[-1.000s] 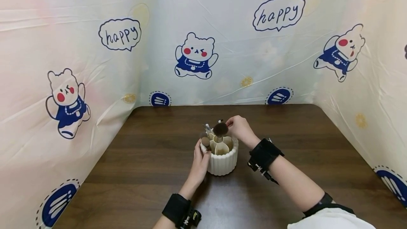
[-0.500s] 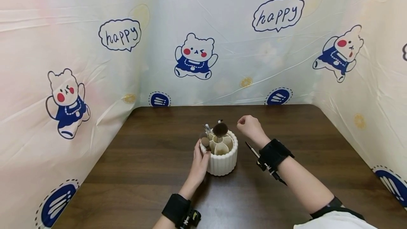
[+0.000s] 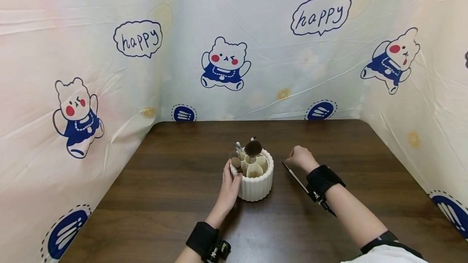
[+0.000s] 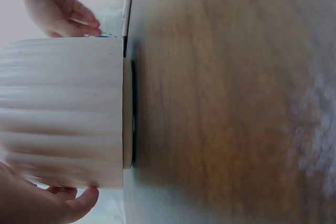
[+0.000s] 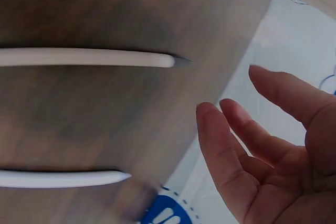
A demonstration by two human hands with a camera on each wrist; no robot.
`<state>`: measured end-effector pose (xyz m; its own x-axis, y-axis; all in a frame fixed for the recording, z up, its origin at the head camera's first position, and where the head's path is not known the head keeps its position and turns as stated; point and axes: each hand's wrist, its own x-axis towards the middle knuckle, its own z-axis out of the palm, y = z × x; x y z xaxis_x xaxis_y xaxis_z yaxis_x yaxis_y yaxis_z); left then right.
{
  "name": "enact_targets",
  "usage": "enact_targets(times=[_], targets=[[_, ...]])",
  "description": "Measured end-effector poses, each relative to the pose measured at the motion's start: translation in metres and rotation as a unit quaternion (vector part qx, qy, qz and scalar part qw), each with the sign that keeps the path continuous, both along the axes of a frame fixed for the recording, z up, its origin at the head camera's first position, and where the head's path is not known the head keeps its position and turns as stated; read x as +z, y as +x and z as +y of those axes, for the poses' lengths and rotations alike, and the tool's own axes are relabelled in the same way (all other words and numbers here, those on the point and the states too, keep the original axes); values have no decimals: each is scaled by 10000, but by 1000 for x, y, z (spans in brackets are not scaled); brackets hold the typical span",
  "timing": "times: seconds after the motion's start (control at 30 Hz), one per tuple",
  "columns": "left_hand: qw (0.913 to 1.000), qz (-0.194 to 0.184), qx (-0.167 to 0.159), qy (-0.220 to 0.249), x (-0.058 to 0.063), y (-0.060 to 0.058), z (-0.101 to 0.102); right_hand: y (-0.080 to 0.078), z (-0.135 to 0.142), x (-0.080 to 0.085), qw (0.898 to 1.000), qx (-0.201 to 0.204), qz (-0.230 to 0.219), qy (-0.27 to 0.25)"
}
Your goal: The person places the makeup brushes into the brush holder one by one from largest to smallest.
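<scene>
My left hand [image 3: 231, 184] grips the side of a white ribbed makeup brush holder [image 3: 255, 190], which stands upright on the table. In the left wrist view the fingers curl round the holder's wall [image 4: 63, 108]. A large fluffy makeup brush [image 3: 253, 148] and a smaller brown-headed brush [image 3: 236, 163] stick up from it. To the holder's right, my right hand [image 3: 302, 158] hovers with fingers loosely bent and nothing between them. Below it lies a slim pale stick with a dark pointed tip [image 5: 105, 57]. A second white stick with a pale point [image 5: 68, 179] lies alongside in the right wrist view.
The brown wooden table [image 3: 164, 198] is enclosed on its far and lateral sides by a printed cloth [image 3: 263, 64]. Thin light-coloured tools [image 3: 239, 147] stand at the holder's back left. Several of its compartments [image 3: 254, 169] show no brush.
My right hand has left the holder's rim and moved right, then lower toward the near side, over the slim stick. The left hand and holder have stayed put.
</scene>
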<state>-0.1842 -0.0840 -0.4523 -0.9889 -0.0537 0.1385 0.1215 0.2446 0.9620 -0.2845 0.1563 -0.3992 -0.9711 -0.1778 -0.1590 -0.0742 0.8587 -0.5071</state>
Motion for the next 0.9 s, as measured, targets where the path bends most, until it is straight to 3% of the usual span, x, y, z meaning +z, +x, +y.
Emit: enact_targets(times=[0.2,0.53,0.9], targets=[[10000,-56,17,-31,0,0,0,6,2,-12,9994,52,-238,256],[9999,-100,25,-25,1,0,0,7,7,-24,9985,58,-538,24],[9999,-81,-7,-61,0,0,0,10,5,-31,9995,168,-92,256]])
